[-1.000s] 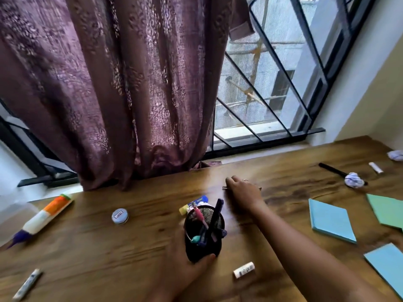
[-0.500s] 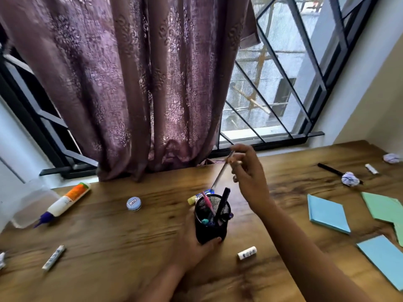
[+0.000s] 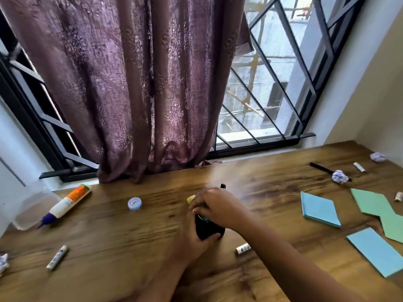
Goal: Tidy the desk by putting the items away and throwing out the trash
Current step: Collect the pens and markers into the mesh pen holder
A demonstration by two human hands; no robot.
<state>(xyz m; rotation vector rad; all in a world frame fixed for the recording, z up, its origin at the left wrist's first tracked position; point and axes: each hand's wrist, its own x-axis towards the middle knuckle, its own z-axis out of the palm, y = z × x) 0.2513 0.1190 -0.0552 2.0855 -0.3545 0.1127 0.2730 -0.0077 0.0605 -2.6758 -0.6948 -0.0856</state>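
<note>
The left hand (image 3: 192, 240) gripped the black mesh pen cup (image 3: 209, 229) on the brown wooden desk (image 3: 122, 243). The right hand (image 3: 214, 205) covered its mouth, fingers bent; whether it grasped anything could not be told.

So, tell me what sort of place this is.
Probably a study corner at home: a wooden desk with a pen holder and sticky-note pads, set against a barred window with a curtain.

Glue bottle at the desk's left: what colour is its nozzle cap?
Dark blue-violet cap, on the white-and-orange glue bottle; the head view shows it clearly.
</note>
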